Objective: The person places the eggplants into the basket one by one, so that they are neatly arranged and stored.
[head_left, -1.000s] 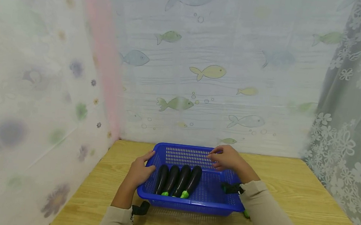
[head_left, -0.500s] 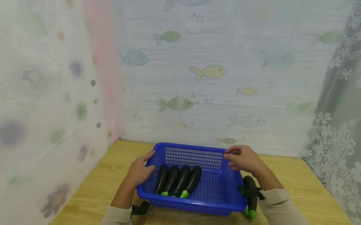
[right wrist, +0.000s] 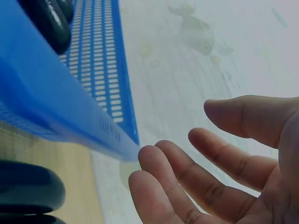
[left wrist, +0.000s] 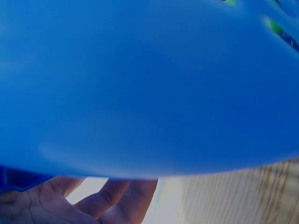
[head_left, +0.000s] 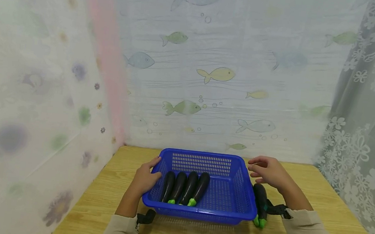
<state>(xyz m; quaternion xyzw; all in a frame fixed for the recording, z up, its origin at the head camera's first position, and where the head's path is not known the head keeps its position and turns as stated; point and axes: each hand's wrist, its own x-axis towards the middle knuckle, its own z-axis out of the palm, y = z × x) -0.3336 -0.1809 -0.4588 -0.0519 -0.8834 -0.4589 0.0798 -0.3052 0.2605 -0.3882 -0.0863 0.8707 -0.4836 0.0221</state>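
Note:
A blue plastic basket (head_left: 220, 213) with slotted walls stands on the table, and several dark eggplants (head_left: 190, 187) lie side by side in its left half, green stem ends toward me. My left hand (head_left: 145, 177) holds the basket's left rim, thumb over the edge; in the left wrist view its fingers show beneath the blue rim. To the right of the basket, my right hand (head_left: 269, 172) is in the air with fingers loosely bent and nothing in them. Below it, two eggplants (right wrist: 30, 186) lie close together against the basket's right side, partly covered by the wrist strap.
The wooden table (head_left: 320, 212) reaches back to a wall sheet (head_left: 217, 93) printed with fish. A flowered sheet (head_left: 38, 117) hangs on the left and a lace-patterned curtain (head_left: 364, 149) on the right.
My right hand has moved right, from above the basket's inside to beyond its right rim, uncovering the eggplants beside it. My left hand and the basket have stayed in place.

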